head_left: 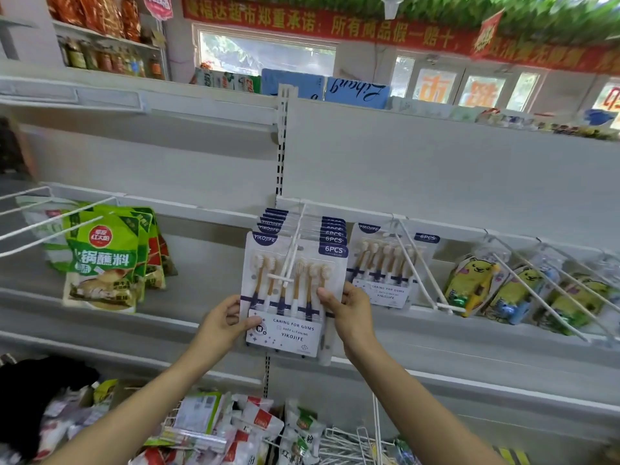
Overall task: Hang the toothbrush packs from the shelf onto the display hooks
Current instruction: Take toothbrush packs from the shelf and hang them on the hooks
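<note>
Head view, hands (288,317) pinching front toothbrush pack (291,297), hook (291,260) partly hidden

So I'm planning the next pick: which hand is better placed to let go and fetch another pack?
Probably left. The left hand only pinches the front toothbrush pack's lower edge, nearer the goods below; the right hand steadies it higher, by the hook.

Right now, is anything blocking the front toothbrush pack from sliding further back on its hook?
Yes. A row of identical packs already hangs behind the front toothbrush pack on the same white hook. The left hand and right hand grip its lower edges; nothing else intervenes.
</note>
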